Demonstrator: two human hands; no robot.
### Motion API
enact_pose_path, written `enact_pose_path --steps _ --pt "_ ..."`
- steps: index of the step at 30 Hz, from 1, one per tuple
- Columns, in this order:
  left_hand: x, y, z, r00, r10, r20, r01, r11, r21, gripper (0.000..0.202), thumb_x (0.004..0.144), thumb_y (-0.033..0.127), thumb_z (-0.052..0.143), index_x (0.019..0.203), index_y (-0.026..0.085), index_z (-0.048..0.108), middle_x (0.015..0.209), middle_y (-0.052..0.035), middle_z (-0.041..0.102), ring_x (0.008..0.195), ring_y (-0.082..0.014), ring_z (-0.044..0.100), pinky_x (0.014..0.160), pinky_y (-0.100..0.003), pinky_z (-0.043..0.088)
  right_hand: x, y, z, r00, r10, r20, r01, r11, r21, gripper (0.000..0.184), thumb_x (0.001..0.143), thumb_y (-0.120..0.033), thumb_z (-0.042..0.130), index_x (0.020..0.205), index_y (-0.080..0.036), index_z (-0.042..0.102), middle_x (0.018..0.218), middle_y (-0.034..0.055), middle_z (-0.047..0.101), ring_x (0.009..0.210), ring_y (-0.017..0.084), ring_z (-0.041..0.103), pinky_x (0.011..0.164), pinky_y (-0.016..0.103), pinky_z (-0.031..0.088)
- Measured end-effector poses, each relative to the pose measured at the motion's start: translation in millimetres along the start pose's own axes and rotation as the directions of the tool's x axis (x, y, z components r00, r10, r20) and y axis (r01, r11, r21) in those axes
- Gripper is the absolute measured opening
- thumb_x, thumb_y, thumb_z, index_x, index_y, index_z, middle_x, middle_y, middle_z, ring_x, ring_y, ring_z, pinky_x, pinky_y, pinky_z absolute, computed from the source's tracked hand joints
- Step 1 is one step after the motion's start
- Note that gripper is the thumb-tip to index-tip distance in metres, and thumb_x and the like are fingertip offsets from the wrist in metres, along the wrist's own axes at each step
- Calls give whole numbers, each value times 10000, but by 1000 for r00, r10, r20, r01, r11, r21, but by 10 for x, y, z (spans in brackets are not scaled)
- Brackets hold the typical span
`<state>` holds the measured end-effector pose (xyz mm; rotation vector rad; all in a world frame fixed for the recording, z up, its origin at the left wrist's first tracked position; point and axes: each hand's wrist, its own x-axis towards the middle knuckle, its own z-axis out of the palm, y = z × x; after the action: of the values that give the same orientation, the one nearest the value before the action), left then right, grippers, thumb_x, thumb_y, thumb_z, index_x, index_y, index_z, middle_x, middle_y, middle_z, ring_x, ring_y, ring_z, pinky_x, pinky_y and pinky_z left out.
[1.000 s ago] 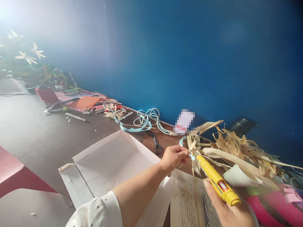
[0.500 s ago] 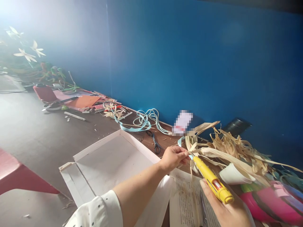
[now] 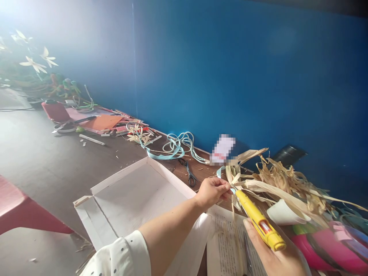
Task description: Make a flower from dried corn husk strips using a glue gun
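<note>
My right hand (image 3: 274,249) is wrapped round a yellow glue gun (image 3: 255,214) that points up and to the left. Its nozzle meets the base of a pale corn husk flower (image 3: 235,178), beside my left fingertips. My left hand (image 3: 212,191) is closed in a pinch on the flower, where a bit of light blue ribbon (image 3: 232,191) shows. The fingers hide much of what they grip. Dry corn husks (image 3: 276,172) spread out behind and to the right. Under my hands lies a printed page (image 3: 218,237), like an open book.
A white shallow box (image 3: 129,191) lies left of my forearm. Dark scissors (image 3: 189,174) rest beyond it, near coiled light blue cord (image 3: 186,143). On the right are a white paper cup (image 3: 287,212) and a pink container (image 3: 319,245). A blue wall (image 3: 230,76) rises behind.
The view has shifted very slightly. Both hands keep their hold, and the glue gun stays at the flower with almost no movement.
</note>
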<state>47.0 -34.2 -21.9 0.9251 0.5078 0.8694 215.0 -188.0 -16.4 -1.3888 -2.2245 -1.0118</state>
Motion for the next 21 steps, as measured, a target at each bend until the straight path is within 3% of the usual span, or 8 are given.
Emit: enact_pose_path --steps 8,12,18,21 --pt "-14 26 -5 1000 -2 -2 2 1000 25 485 551 544 777 699 111 619 670 -39 639 511 -71 524 575 -248 482 17 24 52 998 -32 51 33 999 -22 405 799 -52 513 1070 -266 725 858 56 726 634 170 637 578 250 467" --pt "-25 39 1 1000 -2 0 2 999 37 446 575 517 770 692 114 618 664 -33 633 515 -72 525 575 -247 483 29 8 53 999 22 43 -24 999 46 385 806 -61 526 1053 -270 736 854 60 728 614 177 633 555 260 461" --pt "-7 20 -11 1000 -5 -1 5 999 39 420 593 496 763 696 115 621 676 -41 648 499 -72 529 562 -244 476 55 -52 -60 999 23 27 -25 997 77 426 811 -20 487 1031 -280 743 825 53 726 606 190 638 545 279 460" --pt "-5 21 -15 1000 -7 3 7 999 37 412 594 487 765 699 114 624 686 -43 654 499 -69 533 553 -234 469 -17 -48 -182 982 187 2 -184 963 198 336 819 -104 534 968 -313 750 852 44 723 646 210 658 545 296 473"
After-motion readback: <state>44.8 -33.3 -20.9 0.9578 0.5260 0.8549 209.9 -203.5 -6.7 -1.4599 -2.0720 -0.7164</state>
